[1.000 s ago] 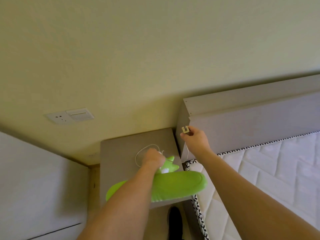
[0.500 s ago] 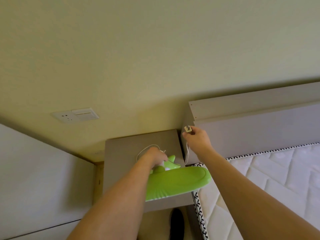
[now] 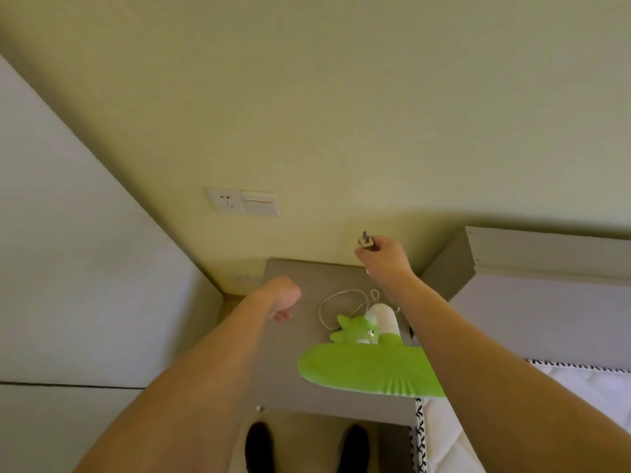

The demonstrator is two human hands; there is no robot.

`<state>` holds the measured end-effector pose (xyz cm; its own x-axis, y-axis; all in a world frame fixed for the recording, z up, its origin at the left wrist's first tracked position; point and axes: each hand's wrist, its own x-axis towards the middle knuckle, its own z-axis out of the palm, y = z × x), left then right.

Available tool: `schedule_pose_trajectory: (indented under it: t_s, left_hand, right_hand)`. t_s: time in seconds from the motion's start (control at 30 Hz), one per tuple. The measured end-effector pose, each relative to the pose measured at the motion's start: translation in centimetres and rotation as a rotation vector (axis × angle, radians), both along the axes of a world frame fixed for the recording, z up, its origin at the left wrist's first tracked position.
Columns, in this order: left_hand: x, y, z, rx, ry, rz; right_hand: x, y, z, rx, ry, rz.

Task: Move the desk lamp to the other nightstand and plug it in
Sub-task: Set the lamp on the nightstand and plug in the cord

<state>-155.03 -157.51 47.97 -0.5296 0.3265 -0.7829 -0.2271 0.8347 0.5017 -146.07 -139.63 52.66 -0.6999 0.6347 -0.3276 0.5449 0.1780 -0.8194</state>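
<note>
Head view: right hand (image 3: pixel 384 261) pinches plug (image 3: pixel 366 242) above nightstand (image 3: pixel 293 363).

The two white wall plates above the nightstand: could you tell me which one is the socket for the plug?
The left plate: it shows pin holes, whereas the right plate has only a flat rocker. The right hand holds the plug to their right.

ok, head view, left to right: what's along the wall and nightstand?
wall socket → switch → left hand → cord loop → plug in right hand → headboard
</note>
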Motion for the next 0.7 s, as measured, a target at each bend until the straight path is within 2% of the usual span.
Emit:
schedule_pose_trajectory:
  t_s: [0.2,0.43,0.7]
  left_hand:
    - [-3.9,-7.1,-2.1,-0.062,-0.012,0.008]
    - [-6.9,-10.9,-7.0,-0.096,-0.051,0.005]
    - [-8.5,-10.0,-14.2,-0.052,-0.078,-0.005]
  right_hand:
    - [-6.0,-6.1,-1.9,0.015,-0.045,0.1]
    - [-11.4,-10.8,-6.5,0.057,-0.185,0.24]
    - [-14.4,-12.8,-17.5,0.229,-0.642,0.536]
